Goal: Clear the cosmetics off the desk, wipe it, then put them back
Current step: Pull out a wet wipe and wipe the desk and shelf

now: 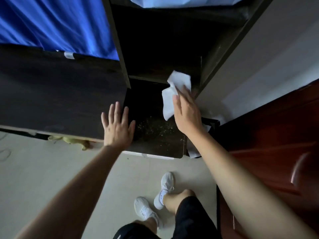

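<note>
The dark desk surface (151,107) lies below me, with pale crumbs or dust (155,128) scattered near its front edge. My right hand (187,112) presses a white tissue (172,94) flat against the desk's right rear part, fingers stretched out over it. My left hand (118,126) rests flat with spread fingers on the desk's left front, holding nothing. No cosmetics are in view.
A dark cabinet panel (57,94) stands to the left, with blue fabric (51,23) above it. A dark shelf recess (164,49) sits behind the desk. A reddish wooden door (276,144) is on the right. My white shoes (155,200) stand on the pale floor.
</note>
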The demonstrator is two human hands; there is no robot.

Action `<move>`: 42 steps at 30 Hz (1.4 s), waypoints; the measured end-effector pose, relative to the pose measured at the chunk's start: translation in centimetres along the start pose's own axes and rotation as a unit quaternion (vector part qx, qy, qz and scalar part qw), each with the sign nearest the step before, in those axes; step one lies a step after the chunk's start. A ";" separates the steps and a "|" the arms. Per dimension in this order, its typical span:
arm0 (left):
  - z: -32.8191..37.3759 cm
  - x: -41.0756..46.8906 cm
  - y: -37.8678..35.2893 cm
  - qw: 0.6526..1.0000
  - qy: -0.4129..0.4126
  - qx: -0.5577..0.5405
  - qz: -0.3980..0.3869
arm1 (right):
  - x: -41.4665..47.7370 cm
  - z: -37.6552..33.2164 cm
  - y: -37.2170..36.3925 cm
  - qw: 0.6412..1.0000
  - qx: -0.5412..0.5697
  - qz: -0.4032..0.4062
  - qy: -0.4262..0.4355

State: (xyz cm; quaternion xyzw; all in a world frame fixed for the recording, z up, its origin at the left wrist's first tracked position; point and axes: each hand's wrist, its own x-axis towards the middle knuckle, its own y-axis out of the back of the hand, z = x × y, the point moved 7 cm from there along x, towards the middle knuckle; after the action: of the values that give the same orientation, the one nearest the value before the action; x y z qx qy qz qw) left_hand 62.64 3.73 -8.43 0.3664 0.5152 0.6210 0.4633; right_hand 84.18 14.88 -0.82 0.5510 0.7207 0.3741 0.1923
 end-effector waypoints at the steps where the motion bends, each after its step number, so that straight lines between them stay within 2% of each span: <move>1: 0.8 -1.4 0.0 1.000 0.004 -0.021 0.011 | -0.9 0.5 0.2 1.000 0.020 0.013 0.001; 3: 2.0 -3.8 -0.7 0.998 0.013 -0.054 0.023 | -2.5 2.0 -0.9 0.999 0.032 0.003 -0.005; 6: 2.7 -6.9 -3.0 0.998 0.026 -0.058 0.027 | -4.7 5.0 -6.2 0.993 -0.044 -0.099 -0.034; 9: 3.7 -8.8 -6.1 0.998 -0.004 -0.052 0.023 | -7.7 9.0 -12.7 0.944 -0.156 -0.288 -0.033; 11: 4.2 -9.5 -8.6 0.998 -0.002 -0.060 0.002 | -9.4 11.8 -15.0 0.918 -0.194 -0.343 -0.033; 14: 4.4 -9.5 -12.1 0.995 0.067 -0.052 -0.054 | -10.1 13.2 -15.1 0.930 -0.202 -0.305 0.015; 17: 3.8 -8.9 -14.9 0.984 0.150 -0.037 -0.091 | -9.7 12.4 -16.3 0.930 -0.203 -0.281 0.120; 20: 3.1 -8.9 -16.3 0.974 0.196 -0.034 -0.109 | -10.0 12.1 -18.6 0.907 -0.206 -0.326 0.168; 23: 3.4 -8.7 -16.8 0.975 0.183 -0.030 -0.119 | -9.9 13.6 -18.8 0.888 -0.224 -0.353 0.191; 28: 3.4 -8.3 -17.3 0.974 0.185 -0.044 -0.125 | -5.5 18.0 -17.0 0.887 -0.275 -0.348 0.127; 33: 2.9 -8.7 -17.5 0.977 0.177 -0.035 -0.116 | 0.7 14.6 -21.0 0.911 -0.278 -0.300 0.058; 37: 3.2 -8.9 -17.9 0.977 0.176 -0.040 -0.115 | -3.6 12.9 -22.1 0.894 -0.261 -0.334 0.143; 39: 3.3 -9.0 -17.9 0.976 0.176 -0.043 -0.117 | -7.5 15.0 -19.3 0.892 -0.241 -0.338 0.182; 42: 3.2 -9.0 -18.0 0.975 0.180 -0.041 -0.122 | -10.8 19.1 -14.8 0.888 -0.248 -0.334 0.193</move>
State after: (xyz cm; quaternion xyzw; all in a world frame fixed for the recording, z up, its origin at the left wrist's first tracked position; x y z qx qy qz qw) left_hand 71.94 -3.15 -25.26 0.1639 0.6048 0.6365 0.4497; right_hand 91.22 9.37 -25.72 0.1288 0.7688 0.5535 0.2933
